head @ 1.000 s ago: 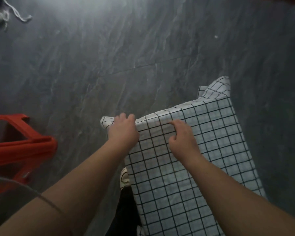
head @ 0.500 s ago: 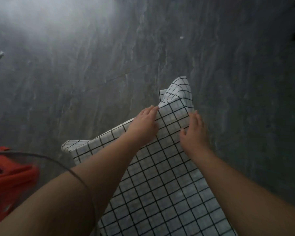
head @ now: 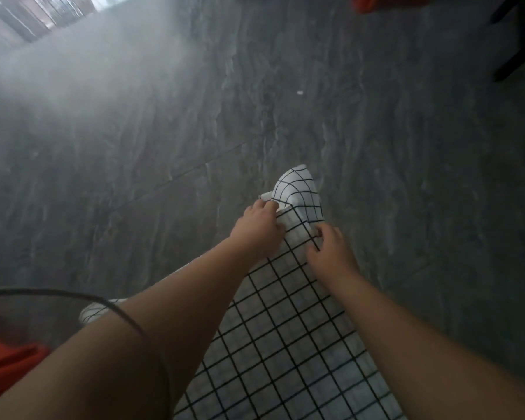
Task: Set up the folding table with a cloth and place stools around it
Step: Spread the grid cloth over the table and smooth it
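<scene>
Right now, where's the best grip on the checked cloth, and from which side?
Grip the far edge of the checked cloth, on each side of its raised corner, coming from the near side. There the fabric folds up off the flat stretch, so a pinch can close round it. The left hand and right hand pinch it there.

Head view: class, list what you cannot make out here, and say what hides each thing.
Cloth: near end cut off by the bottom edge; its left side is hidden behind the left forearm.
What lies under the cloth: covered by the cloth.
Top red thing: mostly cut off by the top edge.
Lower-left red thing: blurred and cut off by the left edge.
Dark legs: cut off at the top right corner.
</scene>
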Demonstrator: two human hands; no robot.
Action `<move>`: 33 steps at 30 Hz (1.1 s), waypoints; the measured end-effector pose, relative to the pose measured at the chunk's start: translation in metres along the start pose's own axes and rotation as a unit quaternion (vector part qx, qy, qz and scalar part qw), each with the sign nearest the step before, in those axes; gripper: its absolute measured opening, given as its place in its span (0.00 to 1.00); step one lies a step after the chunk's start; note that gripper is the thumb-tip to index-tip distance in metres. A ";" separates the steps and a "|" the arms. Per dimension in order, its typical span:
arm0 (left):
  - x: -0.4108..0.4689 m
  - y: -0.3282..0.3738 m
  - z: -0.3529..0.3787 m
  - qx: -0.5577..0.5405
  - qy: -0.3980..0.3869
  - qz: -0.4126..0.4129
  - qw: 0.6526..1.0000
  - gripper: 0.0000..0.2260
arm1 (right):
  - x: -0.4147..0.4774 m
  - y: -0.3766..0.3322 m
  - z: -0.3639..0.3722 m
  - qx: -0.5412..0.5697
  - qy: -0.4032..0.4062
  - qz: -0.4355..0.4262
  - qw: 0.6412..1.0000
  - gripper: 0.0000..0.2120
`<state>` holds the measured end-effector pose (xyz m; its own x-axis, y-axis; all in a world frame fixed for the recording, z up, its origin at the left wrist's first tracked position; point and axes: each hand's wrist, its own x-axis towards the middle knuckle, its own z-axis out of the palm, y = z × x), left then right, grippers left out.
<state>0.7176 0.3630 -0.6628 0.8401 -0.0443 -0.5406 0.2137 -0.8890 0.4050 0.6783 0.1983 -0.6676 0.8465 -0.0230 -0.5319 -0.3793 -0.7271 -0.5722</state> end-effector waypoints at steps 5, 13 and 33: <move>0.019 0.024 0.001 -0.060 -0.021 0.007 0.998 0.21 | 0.021 -0.012 -0.004 0.058 -0.039 0.005 0.998 0.28; 0.018 0.025 0.008 -0.008 -0.045 0.000 0.999 0.26 | 0.026 -0.014 0.005 0.075 -0.082 -0.012 0.994 0.32; -0.011 0.037 0.001 -0.037 0.024 -0.020 0.999 0.27 | 0.012 0.004 -0.021 0.055 -0.089 -0.074 0.992 0.29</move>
<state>0.7154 0.3299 -0.6428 0.8529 0.0147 -0.5219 0.2822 -0.8539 0.4373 0.6946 0.1811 -0.6633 0.8196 0.2070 -0.5342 -0.3032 -0.6345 -0.7110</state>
